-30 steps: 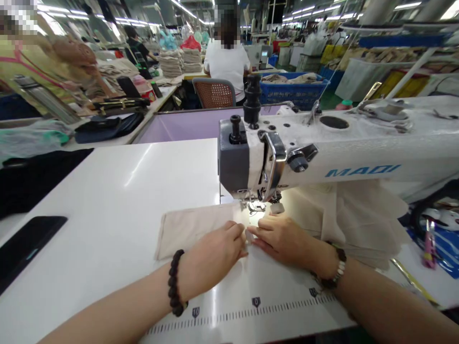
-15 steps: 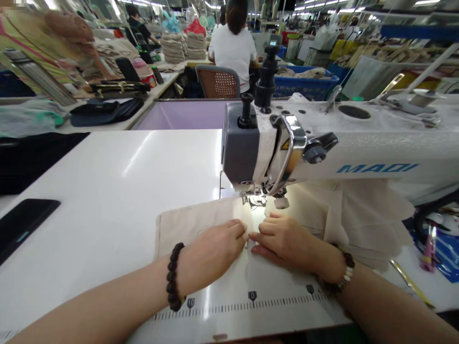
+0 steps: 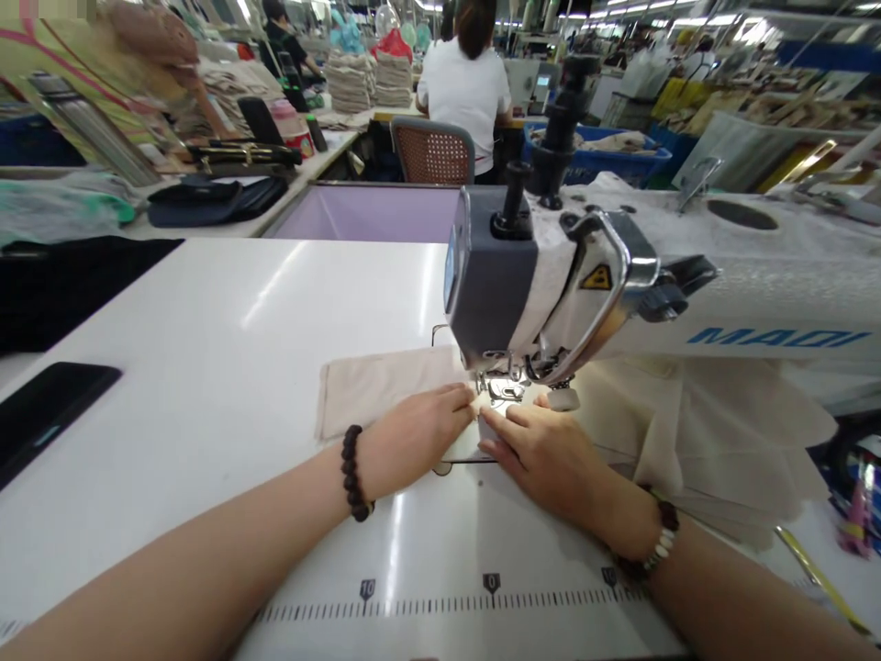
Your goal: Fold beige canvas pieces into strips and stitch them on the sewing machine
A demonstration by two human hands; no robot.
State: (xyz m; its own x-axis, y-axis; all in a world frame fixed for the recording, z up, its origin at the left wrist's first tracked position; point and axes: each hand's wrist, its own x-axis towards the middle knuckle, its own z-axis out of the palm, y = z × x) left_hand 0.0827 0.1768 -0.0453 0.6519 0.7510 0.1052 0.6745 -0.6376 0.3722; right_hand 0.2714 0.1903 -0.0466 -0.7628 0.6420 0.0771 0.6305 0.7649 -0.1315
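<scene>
A beige fabric piece (image 3: 385, 386) lies flat on the white table and runs under the needle area of the sewing machine (image 3: 492, 294). My left hand (image 3: 419, 431) rests over its near edge, fingers closed together and pinching the cloth just in front of the presser foot (image 3: 506, 389). Close by on the right, my right hand (image 3: 551, 454) has its index fingertip on the fabric edge beside the left fingertips. Its thumb is held apart below, and its other fingers reach toward the foot. The cloth under the left fingers is hidden.
More beige cloth (image 3: 716, 431) is heaped under the machine arm. Yellow-handled tweezers (image 3: 819, 578) lie at the right. A black phone (image 3: 55, 408) sits at the left, and a printed ruler scale (image 3: 427, 606) crosses the table's front. A person in white (image 3: 464, 87) sits beyond.
Both hands have moved forward with the fabric, nearer the presser foot. The fabric's near edge has come away from the table front. The view has shifted, so the machine appears further right.
</scene>
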